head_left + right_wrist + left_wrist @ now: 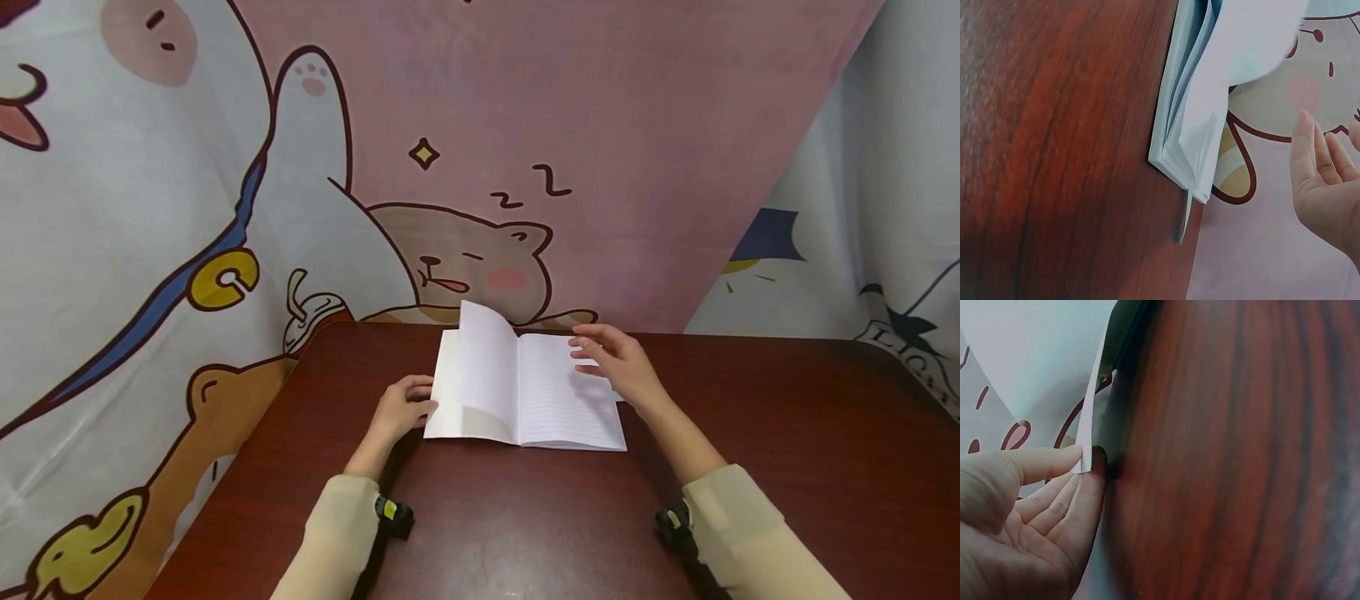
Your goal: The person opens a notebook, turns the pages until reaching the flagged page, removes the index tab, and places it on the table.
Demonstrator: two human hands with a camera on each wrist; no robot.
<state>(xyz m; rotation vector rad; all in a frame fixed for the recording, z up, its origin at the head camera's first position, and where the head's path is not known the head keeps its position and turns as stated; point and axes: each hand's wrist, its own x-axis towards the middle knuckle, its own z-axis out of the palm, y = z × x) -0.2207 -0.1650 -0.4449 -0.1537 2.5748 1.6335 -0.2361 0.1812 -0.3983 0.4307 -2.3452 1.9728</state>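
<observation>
An open notebook (558,392) with lined pages lies on the table, its spine pointing away from me. One leaf (487,367) stands curved up over the left side. At the left edge, my left hand (397,410) pinches the cover between thumb and fingers; the left wrist view shows the thumb (1054,462) on one face and fingers behind. My right hand (618,362) hovers over the right page's outer edge, fingers loosely extended and holding nothing. In the right wrist view that hand (1329,181) is apart from the page block (1194,125).
The dark red wooden table (495,525) extends around the notebook on both sides. Behind it hangs a cloth (637,167) printed with cartoon animals. Each wrist carries a small black camera strapped at the sleeve. A pale blue strip (1185,219) sticks out under the pages.
</observation>
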